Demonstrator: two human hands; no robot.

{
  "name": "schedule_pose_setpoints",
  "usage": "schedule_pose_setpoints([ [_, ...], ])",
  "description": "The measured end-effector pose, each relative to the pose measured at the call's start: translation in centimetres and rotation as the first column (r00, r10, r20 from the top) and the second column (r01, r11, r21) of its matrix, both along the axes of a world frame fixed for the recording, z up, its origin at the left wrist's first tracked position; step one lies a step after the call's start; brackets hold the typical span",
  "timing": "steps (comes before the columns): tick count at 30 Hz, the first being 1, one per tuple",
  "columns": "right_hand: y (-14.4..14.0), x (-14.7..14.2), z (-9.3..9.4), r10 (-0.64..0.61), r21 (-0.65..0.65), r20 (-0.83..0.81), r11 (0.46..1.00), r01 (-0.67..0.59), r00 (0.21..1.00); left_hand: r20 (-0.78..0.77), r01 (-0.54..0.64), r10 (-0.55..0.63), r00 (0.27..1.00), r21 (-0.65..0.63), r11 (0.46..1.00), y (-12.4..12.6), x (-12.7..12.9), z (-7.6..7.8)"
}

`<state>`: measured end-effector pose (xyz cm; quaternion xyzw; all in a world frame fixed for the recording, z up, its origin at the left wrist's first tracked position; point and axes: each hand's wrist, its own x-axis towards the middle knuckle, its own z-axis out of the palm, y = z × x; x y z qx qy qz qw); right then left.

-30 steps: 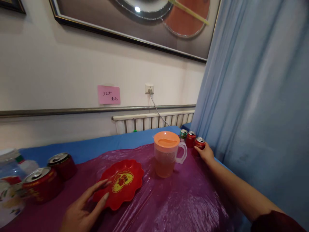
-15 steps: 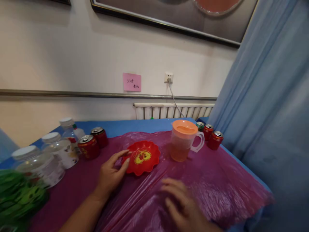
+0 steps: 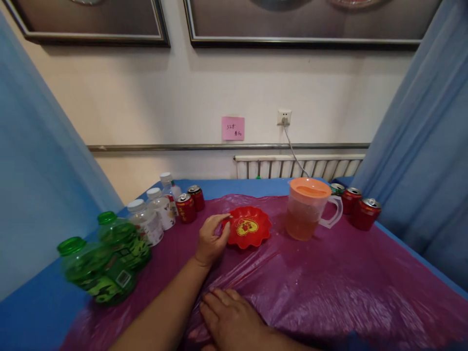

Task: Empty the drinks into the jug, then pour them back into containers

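Note:
A red scalloped plate (image 3: 258,233) with a yellow printed design lies on the purple plastic sheet (image 3: 314,278). At its left rim is my left hand (image 3: 212,239), thumb and fingers curved about the edge. My right hand (image 3: 232,317) lies palm down on the sheet, nearer to me, fingers stretched out and holding nothing. Right of the plate stands a clear jug (image 3: 302,219) with an orange lid and orange-tinted liquid inside.
Green bottles (image 3: 109,278), white-capped clear bottles (image 3: 149,226) and red cans (image 3: 185,208) line the left side. More red cans (image 3: 365,214) stand at the right beyond the jug. Blue curtains (image 3: 409,146) hang on both sides; a radiator (image 3: 300,166) is behind.
The view has swung left, bringing the green bottles fully in. My right hand has moved left and come down flat on the sheet. My left hand stays at the plate's rim.

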<state>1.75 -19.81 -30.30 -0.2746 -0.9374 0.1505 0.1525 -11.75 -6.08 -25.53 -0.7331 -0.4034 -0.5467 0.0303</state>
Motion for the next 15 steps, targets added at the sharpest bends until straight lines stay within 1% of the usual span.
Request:
schedule_pose_setpoints([
  [3, -0.3, 0.2, 0.4, -0.01, 0.001, -0.017, 1.0, 0.01, 1.0, 0.037, -0.025, 0.025, 0.999, 0.0, 1.0, 0.0, -0.1, 0.3],
  [9, -0.8, 0.8, 1.8, -0.026, -0.022, -0.065, 0.999, 0.025, 0.998, 0.175, -0.101, 0.104, 0.979, -0.023, 0.995, 0.7, -1.1, 1.8],
  [12, -1.0, 0.8, 1.9, -0.037, -0.042, -0.082, 0.999, 0.034, 0.996, 0.256, -0.12, 0.13, 0.958, -0.056, 0.991, 1.5, -1.6, 2.5],
  [15, -1.0, 0.8, 1.9, -0.045, -0.048, -0.084, 0.998, 0.041, 0.995, 0.327, -0.114, 0.139, 0.935, -0.096, 0.989, 2.4, -2.0, 2.9],
])
